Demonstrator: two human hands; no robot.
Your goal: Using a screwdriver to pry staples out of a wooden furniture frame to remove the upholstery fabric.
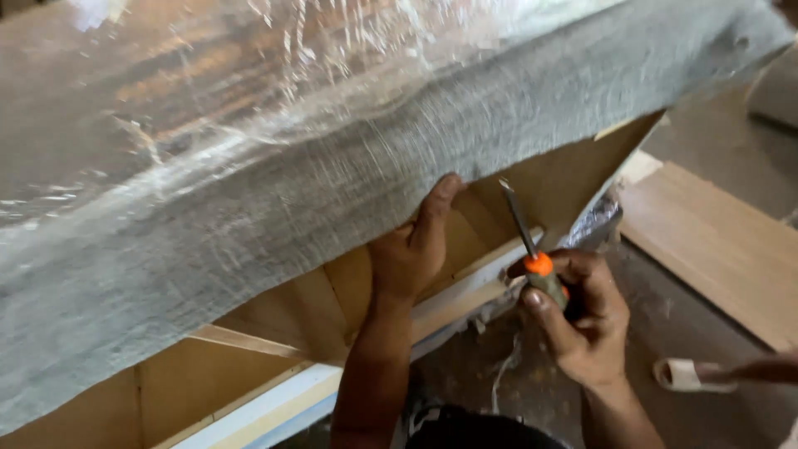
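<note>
I could not see the fingertips of my left hand; they went under the edge of the grey wrapped panel. The panel ran off the frame's left, top and right. The screwdriver handle was mostly buried in my right hand. Clear film blurred the surface beneath.

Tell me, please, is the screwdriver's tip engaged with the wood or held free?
Held free. The right hand grips the screwdriver by its handle, with the shaft pointing up and the tip short of the fabric edge.
</note>
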